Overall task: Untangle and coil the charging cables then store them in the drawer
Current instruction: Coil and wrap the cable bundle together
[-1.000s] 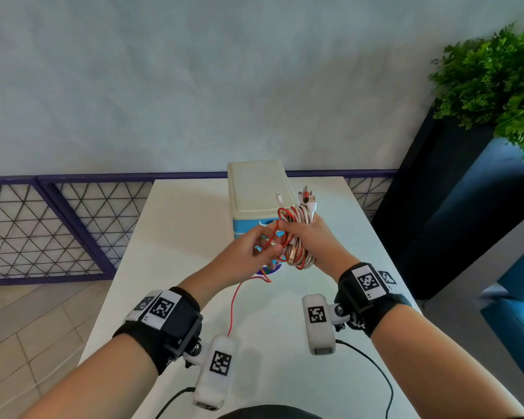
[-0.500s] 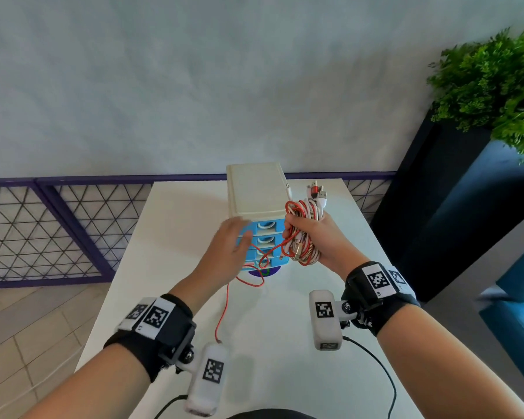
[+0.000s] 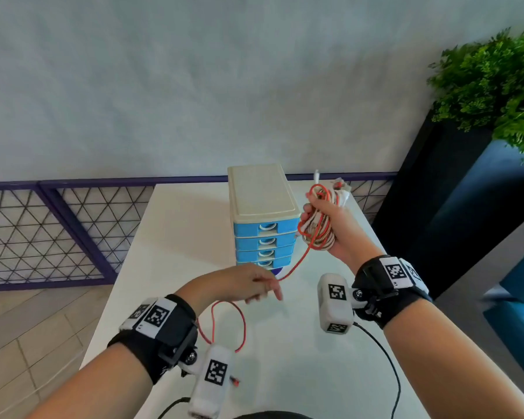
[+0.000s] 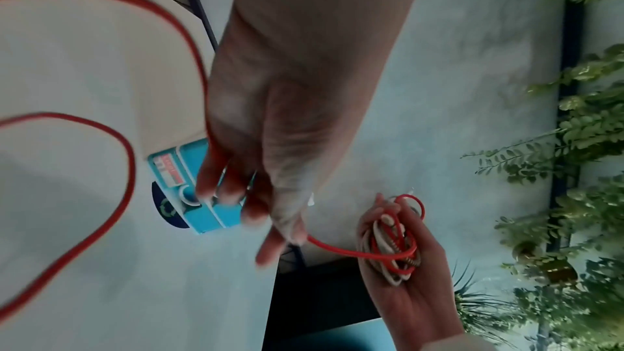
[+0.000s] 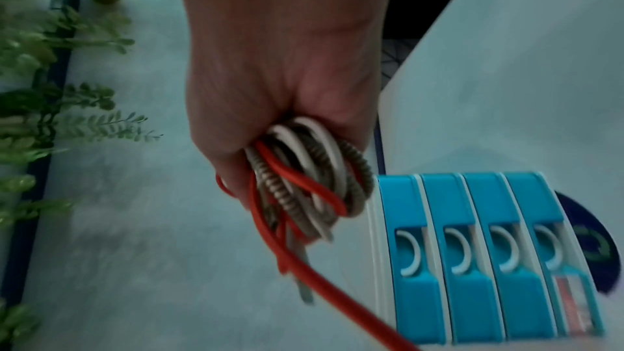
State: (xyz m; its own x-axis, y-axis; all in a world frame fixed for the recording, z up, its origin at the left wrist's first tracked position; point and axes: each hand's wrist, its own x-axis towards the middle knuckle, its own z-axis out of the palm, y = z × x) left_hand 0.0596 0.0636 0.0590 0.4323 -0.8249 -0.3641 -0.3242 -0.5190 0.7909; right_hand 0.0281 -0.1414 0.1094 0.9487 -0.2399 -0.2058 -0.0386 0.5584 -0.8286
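Both hands work: my right hand (image 3: 330, 225) grips the cable bundle (image 3: 318, 234) beside the drawer unit (image 3: 262, 207) (far table edge), my left hand (image 3: 239, 285) pinches the red cable (image 3: 297, 264); next, wind this tail.

Even, soft daylight in the head view; both wrist views dimmer, motion-blurred, edges warped.

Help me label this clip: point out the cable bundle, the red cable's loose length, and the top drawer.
cable bundle (image 3: 318, 228), head view, coils below the fist.
red cable (image 3: 297, 264), head view, taut stretch between hands.
top drawer (image 3: 265, 227), head view, its front handle.
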